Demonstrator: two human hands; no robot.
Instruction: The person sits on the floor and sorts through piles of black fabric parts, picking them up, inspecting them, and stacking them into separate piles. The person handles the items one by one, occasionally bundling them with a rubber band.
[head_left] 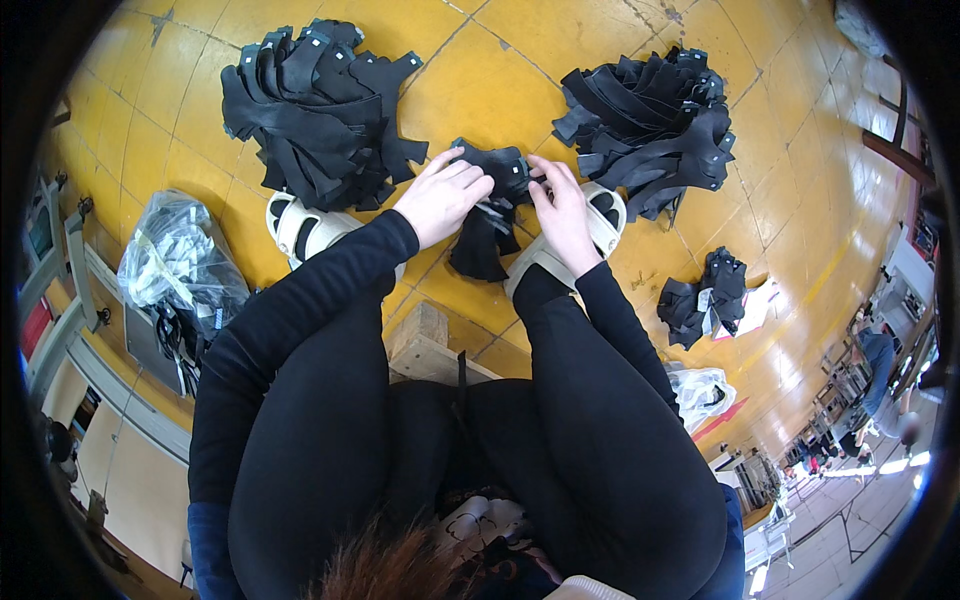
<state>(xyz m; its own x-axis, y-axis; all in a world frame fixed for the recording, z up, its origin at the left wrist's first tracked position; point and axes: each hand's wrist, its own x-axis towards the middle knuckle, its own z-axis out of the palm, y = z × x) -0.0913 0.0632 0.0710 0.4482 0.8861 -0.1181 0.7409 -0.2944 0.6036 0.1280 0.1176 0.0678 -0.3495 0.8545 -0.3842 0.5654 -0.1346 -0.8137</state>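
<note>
Between my feet, a black cut piece [505,166] with a small pale mark is held over the floor. My left hand [443,200] has its fingers curled onto the left side of this piece. At the piece's right end, my right hand [562,212] pinches the edge between thumb and fingers. Under the piece, near my hands, hang or lie more black pieces [480,250] with a whitish strip among them; how they join is hidden. A large fanned pile of black pieces [320,120] lies beyond my left foot, and another pile [650,130] beyond my right foot.
A smaller bunch of black pieces [705,298] lies on white paper at the right. Clear plastic bags stand at the left [180,255] and by my right leg [702,392]. A wooden block [420,330] sits between my legs. Metal frames [80,300] stand far left.
</note>
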